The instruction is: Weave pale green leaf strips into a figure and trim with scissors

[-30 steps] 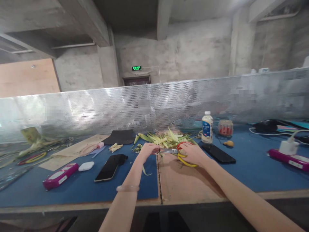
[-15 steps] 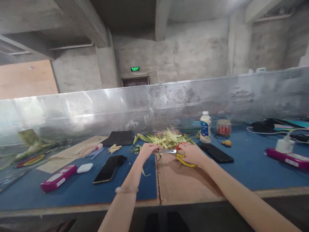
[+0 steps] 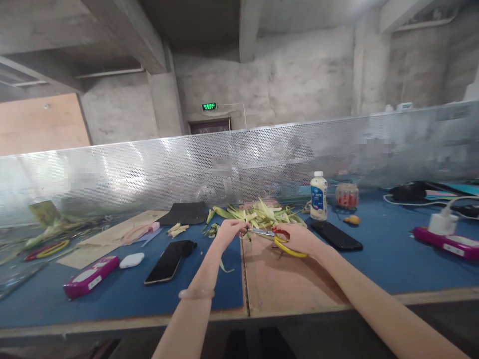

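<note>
My right hand (image 3: 299, 238) is wrapped round the handles of a pair of scissors (image 3: 263, 232), one handle red and the other yellow. The metal blades point left, with their tips at the fingers of my left hand (image 3: 230, 233). Those left fingers are pinched together on a small dark piece that I cannot make out. Just behind both hands lies a heap of pale green corn husks (image 3: 267, 214). Small green scraps (image 3: 212, 230) lie to the left of my left hand. Under the scissors is a bare brown board (image 3: 288, 284).
Left on the blue mat are a phone (image 3: 168, 263), a white case (image 3: 131, 260), a purple device (image 3: 92, 275) and brown paper (image 3: 108, 239). On the right stand a bottle (image 3: 318, 197), a jar (image 3: 347, 196), another phone (image 3: 337, 236) and a purple power strip (image 3: 445, 243). A perforated metal screen (image 3: 179, 169) runs behind.
The scissors have turned slightly in my right hand, and more of the red handle loop shows. My left hand stays almost in place at the blade tips.
</note>
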Tool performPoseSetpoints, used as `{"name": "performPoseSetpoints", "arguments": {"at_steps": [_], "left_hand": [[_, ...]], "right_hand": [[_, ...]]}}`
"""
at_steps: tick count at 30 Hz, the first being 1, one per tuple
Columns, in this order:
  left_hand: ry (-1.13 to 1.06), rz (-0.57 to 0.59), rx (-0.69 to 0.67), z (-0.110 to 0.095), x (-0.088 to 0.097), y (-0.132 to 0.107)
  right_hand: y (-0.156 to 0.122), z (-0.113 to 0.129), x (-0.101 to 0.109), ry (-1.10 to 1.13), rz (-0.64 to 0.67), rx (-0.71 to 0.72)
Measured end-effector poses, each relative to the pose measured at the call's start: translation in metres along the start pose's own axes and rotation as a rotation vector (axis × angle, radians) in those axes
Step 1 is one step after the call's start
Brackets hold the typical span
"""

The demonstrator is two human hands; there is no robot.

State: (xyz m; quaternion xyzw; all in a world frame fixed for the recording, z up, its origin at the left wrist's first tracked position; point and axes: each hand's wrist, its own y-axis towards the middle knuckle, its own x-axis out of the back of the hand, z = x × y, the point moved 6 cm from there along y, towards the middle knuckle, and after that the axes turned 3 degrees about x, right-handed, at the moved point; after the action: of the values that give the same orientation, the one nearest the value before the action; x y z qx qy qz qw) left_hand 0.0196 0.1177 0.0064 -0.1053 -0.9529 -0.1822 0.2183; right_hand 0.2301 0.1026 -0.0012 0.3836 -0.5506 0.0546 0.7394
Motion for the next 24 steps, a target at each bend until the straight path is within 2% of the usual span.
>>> {"name": "performPoseSetpoints", "arguments": {"at_steps": [14, 24], "left_hand": [[-0.097, 0.11, 0.023, 0.0, -0.006, -0.003], [-0.246, 0.259, 0.081, -0.001, -0.015, -0.009]], "right_hand": [[0.0, 0.006, 0.002, 0.268, 0.154, 0.012], [0.002, 0.012, 0.002, 0.33, 0.267, 0.011]]}}
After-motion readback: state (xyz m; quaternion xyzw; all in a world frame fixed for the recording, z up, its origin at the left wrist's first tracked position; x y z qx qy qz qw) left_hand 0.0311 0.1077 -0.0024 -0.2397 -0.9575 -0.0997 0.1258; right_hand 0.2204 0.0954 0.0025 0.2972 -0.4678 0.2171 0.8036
